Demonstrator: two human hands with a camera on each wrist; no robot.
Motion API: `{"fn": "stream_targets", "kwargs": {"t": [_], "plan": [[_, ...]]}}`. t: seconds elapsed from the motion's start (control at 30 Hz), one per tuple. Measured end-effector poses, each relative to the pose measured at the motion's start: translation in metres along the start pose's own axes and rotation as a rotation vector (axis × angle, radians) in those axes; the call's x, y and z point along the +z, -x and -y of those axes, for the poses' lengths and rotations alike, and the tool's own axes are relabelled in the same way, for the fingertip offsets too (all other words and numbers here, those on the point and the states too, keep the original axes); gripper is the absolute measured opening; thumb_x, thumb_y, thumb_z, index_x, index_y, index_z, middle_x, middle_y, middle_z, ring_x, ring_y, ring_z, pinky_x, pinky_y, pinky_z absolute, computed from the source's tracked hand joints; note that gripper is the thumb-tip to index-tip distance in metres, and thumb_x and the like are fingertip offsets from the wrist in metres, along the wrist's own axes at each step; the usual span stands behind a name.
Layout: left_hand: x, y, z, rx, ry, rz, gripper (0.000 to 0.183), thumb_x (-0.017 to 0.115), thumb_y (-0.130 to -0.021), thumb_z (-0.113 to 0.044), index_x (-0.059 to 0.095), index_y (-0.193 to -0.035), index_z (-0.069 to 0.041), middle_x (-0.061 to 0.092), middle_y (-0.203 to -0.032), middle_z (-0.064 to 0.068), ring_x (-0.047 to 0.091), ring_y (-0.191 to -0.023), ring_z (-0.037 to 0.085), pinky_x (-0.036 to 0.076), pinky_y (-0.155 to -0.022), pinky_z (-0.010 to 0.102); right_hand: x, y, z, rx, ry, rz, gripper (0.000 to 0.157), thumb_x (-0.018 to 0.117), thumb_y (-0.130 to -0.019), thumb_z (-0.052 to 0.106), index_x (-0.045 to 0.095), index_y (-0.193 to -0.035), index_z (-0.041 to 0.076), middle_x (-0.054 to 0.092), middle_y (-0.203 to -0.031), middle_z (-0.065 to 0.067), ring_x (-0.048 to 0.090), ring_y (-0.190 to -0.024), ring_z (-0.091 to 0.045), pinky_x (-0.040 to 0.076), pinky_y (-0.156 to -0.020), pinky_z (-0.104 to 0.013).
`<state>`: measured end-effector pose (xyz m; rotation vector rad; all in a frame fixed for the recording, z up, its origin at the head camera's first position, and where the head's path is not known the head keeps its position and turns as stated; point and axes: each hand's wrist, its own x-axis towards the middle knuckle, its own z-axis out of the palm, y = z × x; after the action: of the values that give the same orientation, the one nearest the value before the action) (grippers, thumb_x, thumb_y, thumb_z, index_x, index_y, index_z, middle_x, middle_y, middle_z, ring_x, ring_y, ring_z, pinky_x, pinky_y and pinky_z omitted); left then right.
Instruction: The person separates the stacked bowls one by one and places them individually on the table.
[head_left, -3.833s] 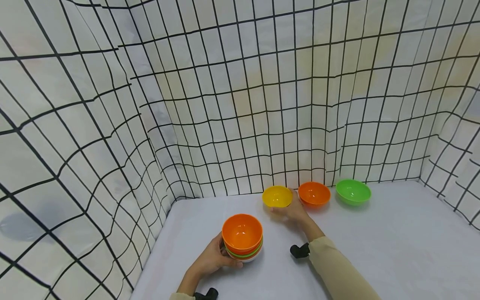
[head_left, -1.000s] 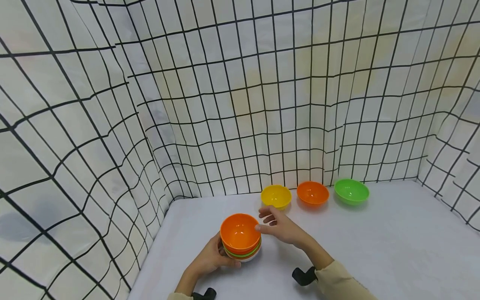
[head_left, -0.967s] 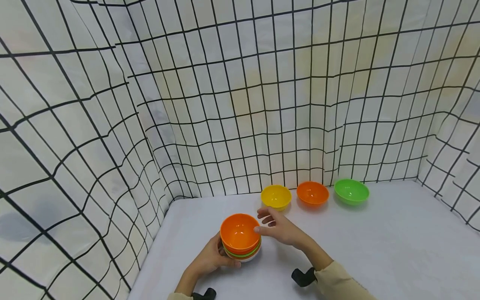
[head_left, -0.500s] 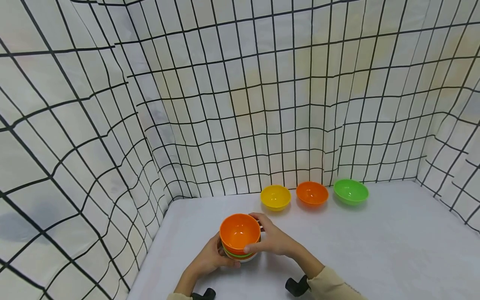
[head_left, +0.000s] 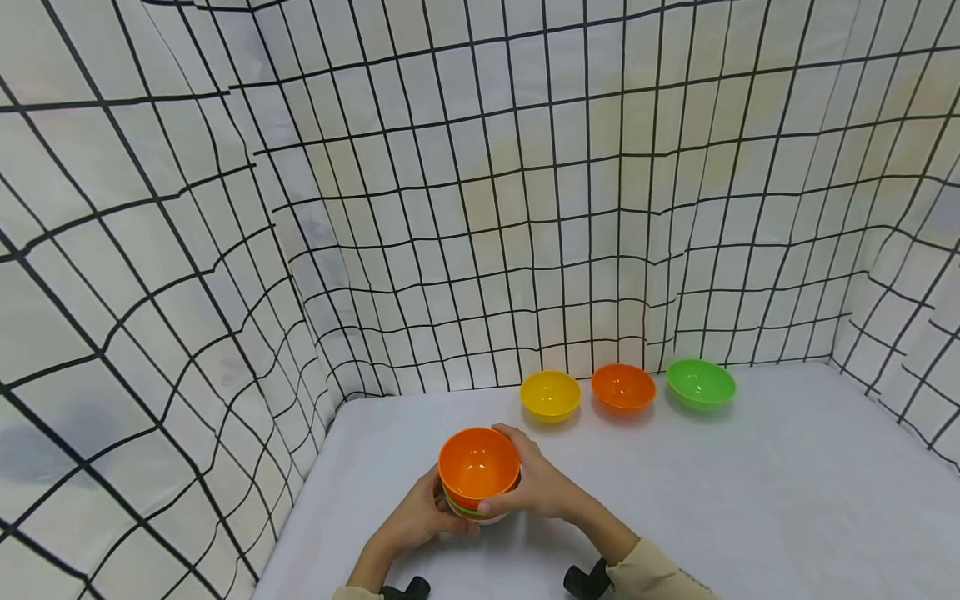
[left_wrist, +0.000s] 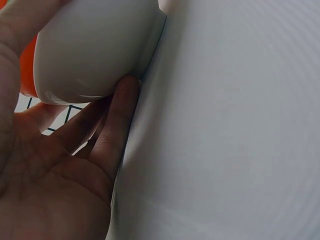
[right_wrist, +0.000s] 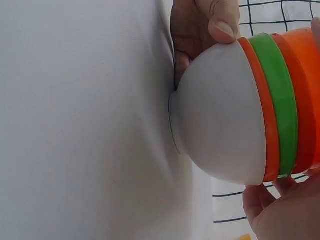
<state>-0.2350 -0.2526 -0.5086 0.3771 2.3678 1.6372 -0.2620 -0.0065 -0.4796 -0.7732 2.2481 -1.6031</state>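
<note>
A stack of nested bowls stands on the white-covered table. Its top orange bowl [head_left: 478, 462] faces up in the head view. Seen from the side in the right wrist view, a white bowl [right_wrist: 220, 115] is lowest, with orange and green [right_wrist: 281, 95] bands of other bowls above it. My left hand [head_left: 420, 512] grips the white bowl low on the left, its fingers curled round the base in the left wrist view. From the right, my right hand [head_left: 546, 485] holds the upper orange bowl, thumb on the near side and fingers round the far side.
At the back of the table [head_left: 750, 500], a yellow bowl [head_left: 551, 396], an orange bowl [head_left: 623, 387] and a green bowl [head_left: 701, 384] stand in a row. Behind them and to both sides hangs a white cloth wall [head_left: 495, 250] with a black grid.
My right hand has left the yellow bowl at the back, come to the stack and closed round the upper orange bowl. My left hand has stayed on the stack.
</note>
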Motion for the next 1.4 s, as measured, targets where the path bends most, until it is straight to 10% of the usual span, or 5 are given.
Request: {"fn": "stream_targets", "kwargs": {"t": [0.8,1.23,1.4], "plan": [[0.001,-0.001,0.000,-0.004,0.002,-0.004,0.100,0.095,-0.071,-0.025,0.039,-0.154,-0.027,0.051,-0.154,-0.002,0.046,-0.145,0.028,0.032,-0.124,0.059,-0.006,0.001,0.007,-0.039,-0.008,-0.056,0.108,0.089,-0.075,0.046,0.027,-0.159,0.019,0.040,-0.157,-0.005,0.044,-0.141,-0.028,0.042,-0.117,-0.064],[0.001,-0.001,0.000,0.007,0.031,0.005,0.109,0.095,-0.070,-0.017,0.033,-0.158,-0.032,0.054,-0.152,-0.001,0.052,-0.139,0.023,0.049,-0.111,0.019,-0.025,0.002,0.015,-0.025,-0.045,-0.102,0.107,0.092,-0.073,0.040,0.028,-0.158,0.023,0.051,-0.150,0.000,0.053,-0.134,-0.026,0.050,-0.113,-0.055],[0.000,-0.002,0.001,0.016,0.000,0.003,0.108,0.095,-0.072,-0.022,0.032,-0.158,-0.036,0.054,-0.151,-0.005,0.050,-0.140,0.022,0.044,-0.121,0.039,-0.035,0.004,0.017,-0.002,-0.066,-0.115,0.106,0.092,-0.073,0.038,0.029,-0.157,0.025,0.053,-0.149,0.000,0.054,-0.133,-0.027,0.052,-0.110,-0.053]]}}
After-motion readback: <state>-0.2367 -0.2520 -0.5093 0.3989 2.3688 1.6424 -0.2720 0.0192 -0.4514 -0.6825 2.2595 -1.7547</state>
